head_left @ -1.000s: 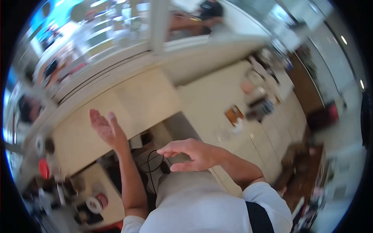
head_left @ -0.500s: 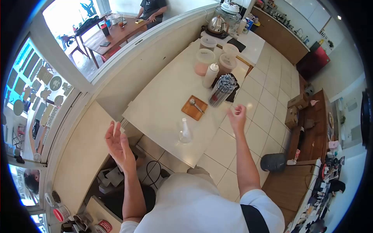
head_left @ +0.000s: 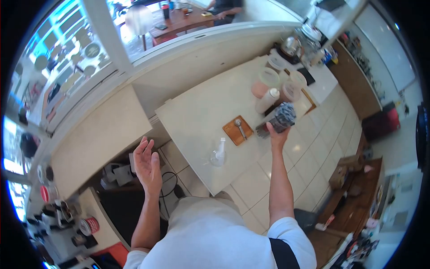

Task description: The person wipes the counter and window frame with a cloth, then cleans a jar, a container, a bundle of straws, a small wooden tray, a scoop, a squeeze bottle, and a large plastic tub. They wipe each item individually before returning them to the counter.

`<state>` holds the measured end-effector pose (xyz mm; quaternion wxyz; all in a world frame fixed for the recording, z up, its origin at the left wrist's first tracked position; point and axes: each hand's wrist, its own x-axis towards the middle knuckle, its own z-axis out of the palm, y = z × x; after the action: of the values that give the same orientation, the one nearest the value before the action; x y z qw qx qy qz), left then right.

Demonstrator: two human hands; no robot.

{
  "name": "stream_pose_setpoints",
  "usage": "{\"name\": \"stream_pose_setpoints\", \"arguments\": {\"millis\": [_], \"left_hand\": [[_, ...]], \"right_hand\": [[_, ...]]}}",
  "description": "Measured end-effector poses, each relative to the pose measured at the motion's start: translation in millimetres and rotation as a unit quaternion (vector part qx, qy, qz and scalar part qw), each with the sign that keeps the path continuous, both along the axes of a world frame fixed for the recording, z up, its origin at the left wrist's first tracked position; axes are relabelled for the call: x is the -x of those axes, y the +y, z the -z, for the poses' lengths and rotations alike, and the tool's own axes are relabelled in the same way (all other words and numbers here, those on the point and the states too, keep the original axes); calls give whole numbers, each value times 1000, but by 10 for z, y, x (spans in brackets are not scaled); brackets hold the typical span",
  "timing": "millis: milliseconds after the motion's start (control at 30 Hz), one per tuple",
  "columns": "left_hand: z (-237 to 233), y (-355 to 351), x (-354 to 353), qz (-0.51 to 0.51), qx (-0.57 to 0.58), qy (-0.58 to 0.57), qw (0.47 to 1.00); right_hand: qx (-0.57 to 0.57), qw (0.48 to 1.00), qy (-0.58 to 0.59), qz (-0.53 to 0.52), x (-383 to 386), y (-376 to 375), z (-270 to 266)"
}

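Note:
My right hand (head_left: 279, 136) is at the near side of a clear container of wrapped stick-like pieces (head_left: 282, 117), thumb across its front and the other fingers mostly hidden behind. The container leans on the right side of the white table (head_left: 192, 121). My left hand (head_left: 148, 166) hangs in the air left of the table, fingers spread and holding nothing. Between the hands, a clear round-bodied bottle with a narrow neck (head_left: 218, 156) stands near the table's front. Behind it lies a square wooden tray (head_left: 232, 132) with a metal spoon or scoop (head_left: 240, 127) on it.
A white squeeze bottle (head_left: 268, 101) and several lidded plastic tubs (head_left: 268, 77) stand farther back, near a metal kettle (head_left: 291, 46). A wooden counter (head_left: 103, 130) runs along the left. Beyond the low wall, a person (head_left: 227, 10) sits at a brown table (head_left: 183, 21).
My right hand has reached forward and taken hold of the container of wrapped pieces. My left hand stays raised and open. The head view has turned, shifting the table rightward.

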<state>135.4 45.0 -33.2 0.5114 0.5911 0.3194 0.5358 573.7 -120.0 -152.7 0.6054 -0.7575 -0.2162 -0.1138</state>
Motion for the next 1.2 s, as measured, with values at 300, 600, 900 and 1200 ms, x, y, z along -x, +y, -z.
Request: {"name": "stream_pose_setpoints", "arguments": {"millis": [300, 600, 900, 1200], "left_hand": [[67, 204, 592, -25, 7, -13, 1000], [-390, 660, 1522, -181, -168, 85, 965], [101, 1682, 3160, -502, -100, 124, 850], [430, 2310, 4143, -606, -87, 131, 780]], "right_hand": [[-24, 946, 19, -323, 983, 616, -2235], [-33, 769, 42, -637, 3991, 2907, -2295], [15, 729, -40, -683, 6774, 4195, -1868], [84, 683, -58, -724, 8097, 4609, -1738]]}}
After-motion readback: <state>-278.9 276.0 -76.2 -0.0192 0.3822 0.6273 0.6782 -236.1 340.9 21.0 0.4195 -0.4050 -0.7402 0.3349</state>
